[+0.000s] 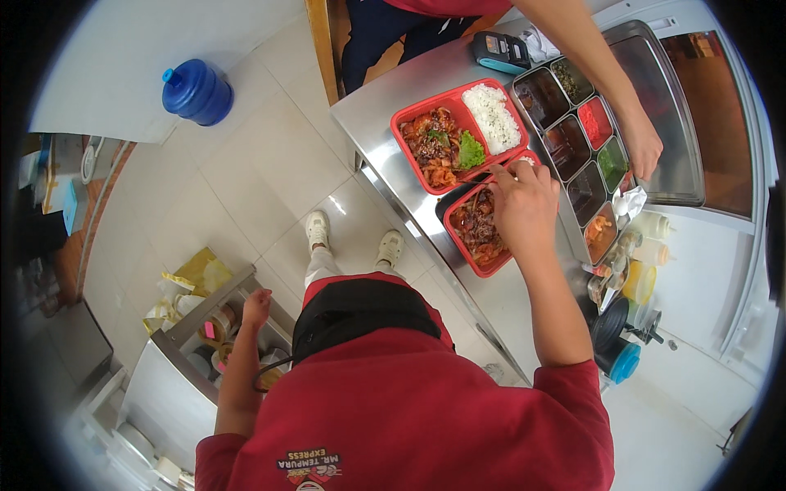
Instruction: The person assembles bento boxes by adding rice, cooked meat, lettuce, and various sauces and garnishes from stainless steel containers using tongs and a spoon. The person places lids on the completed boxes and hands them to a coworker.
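My right hand (524,196) is above the second red meal box, its fingers closed round a thin dark utensil whose kind is mostly hidden. The utensil's tip points at the near corner of the first red meal box (396,131), by the kimchi (440,177). That box also holds glazed meat (430,135), a lettuce leaf (471,151) and white rice (491,117) with dark specks. Meat fills the visible part of the second red meal box (485,272); my hand covers the rest. Down at the left, my left hand (257,307) hangs beside a steel drawer unit, fingers curled, nothing visible in them.
A co-worker's arm (585,57) reaches over the steel topping tray (565,114), with their hand (640,143) at its right side. Sauce bottles (651,251) stand beyond it. The open drawer unit (192,323) is at left; a blue water jug (199,92) stands farther off.
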`<state>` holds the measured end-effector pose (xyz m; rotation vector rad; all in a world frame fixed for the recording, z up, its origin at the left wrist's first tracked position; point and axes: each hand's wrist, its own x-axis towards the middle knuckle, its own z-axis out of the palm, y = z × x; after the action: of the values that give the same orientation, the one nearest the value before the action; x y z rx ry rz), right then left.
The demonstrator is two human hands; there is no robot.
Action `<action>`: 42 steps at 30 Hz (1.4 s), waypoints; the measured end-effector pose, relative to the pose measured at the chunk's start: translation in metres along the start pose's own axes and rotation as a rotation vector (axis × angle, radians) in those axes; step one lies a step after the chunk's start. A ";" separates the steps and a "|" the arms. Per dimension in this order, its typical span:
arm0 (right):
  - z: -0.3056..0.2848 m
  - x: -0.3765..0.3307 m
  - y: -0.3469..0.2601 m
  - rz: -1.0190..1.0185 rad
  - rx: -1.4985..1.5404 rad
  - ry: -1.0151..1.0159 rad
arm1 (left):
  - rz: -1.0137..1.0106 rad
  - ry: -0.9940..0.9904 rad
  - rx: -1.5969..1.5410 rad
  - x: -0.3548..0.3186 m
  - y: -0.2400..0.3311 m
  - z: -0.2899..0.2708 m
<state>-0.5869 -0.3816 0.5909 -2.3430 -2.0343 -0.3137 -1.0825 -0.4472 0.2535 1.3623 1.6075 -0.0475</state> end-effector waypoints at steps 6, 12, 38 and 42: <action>-0.003 0.003 0.001 0.033 0.022 0.027 | -0.003 0.008 0.036 -0.007 0.016 -0.002; 0.010 0.011 -0.013 -0.024 -0.050 0.010 | 0.051 0.005 -0.001 -0.002 0.022 0.002; -0.012 -0.015 -0.036 0.199 0.004 -0.197 | 0.081 -0.055 0.154 0.027 0.018 -0.015; -0.016 -0.024 -0.046 0.278 0.012 -0.180 | 0.119 -0.081 0.187 0.044 0.025 -0.033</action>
<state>-0.6372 -0.4006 0.5974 -2.6885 -1.7313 -0.0841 -1.0795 -0.3867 0.2536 1.5779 1.4806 -0.1833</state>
